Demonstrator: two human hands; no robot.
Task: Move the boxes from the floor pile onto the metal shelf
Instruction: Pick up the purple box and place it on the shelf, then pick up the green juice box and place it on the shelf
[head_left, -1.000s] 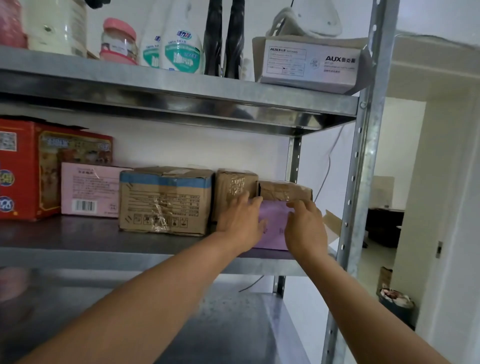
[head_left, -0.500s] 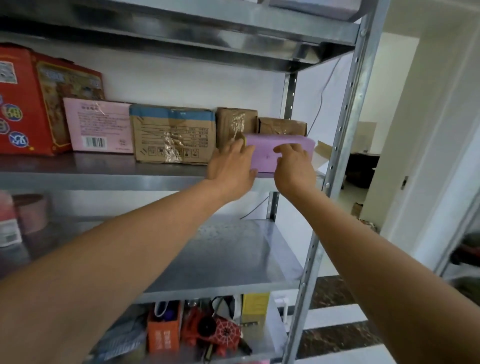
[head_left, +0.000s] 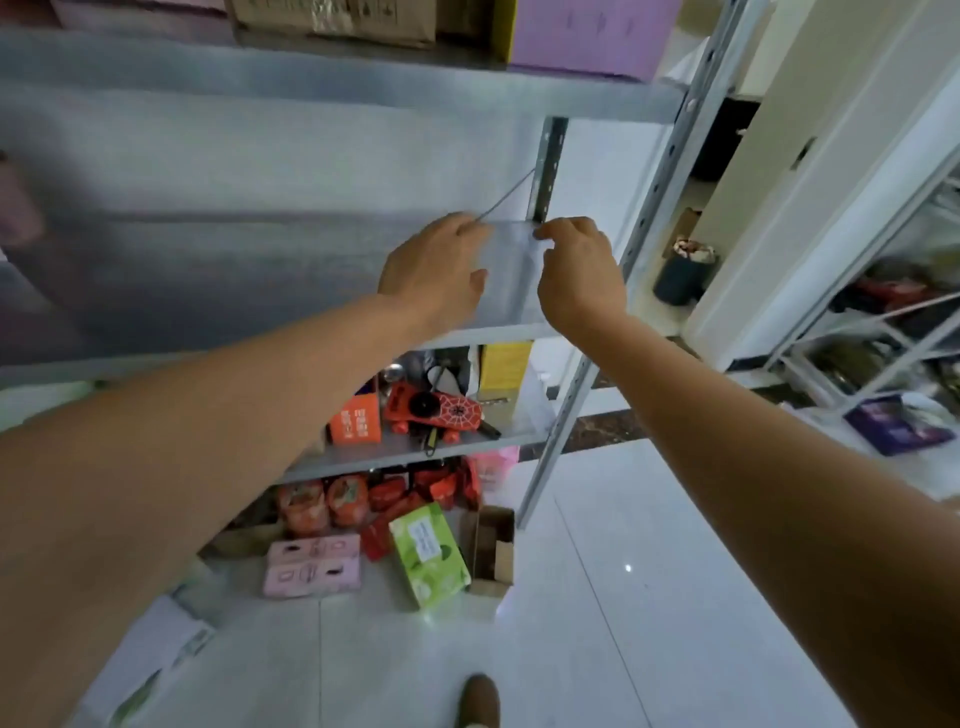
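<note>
Both hands reach out in front of the grey metal shelf (head_left: 332, 98), at the level of its middle board. The left hand (head_left: 436, 270) has its fingers loosely spread and holds nothing. The right hand (head_left: 579, 275) is just beside it, with its fingers loosely curled, and it also holds nothing. The light purple cardboard box (head_left: 582, 36) stands on the upper board near the right post, beside a brown cardboard box (head_left: 332, 21). On the white tiled floor (head_left: 597, 623), at the foot of the shelf, a green box (head_left: 428, 561), two pink boxes (head_left: 311, 574) and an open brown carton (head_left: 491, 545) lie close together.
</note>
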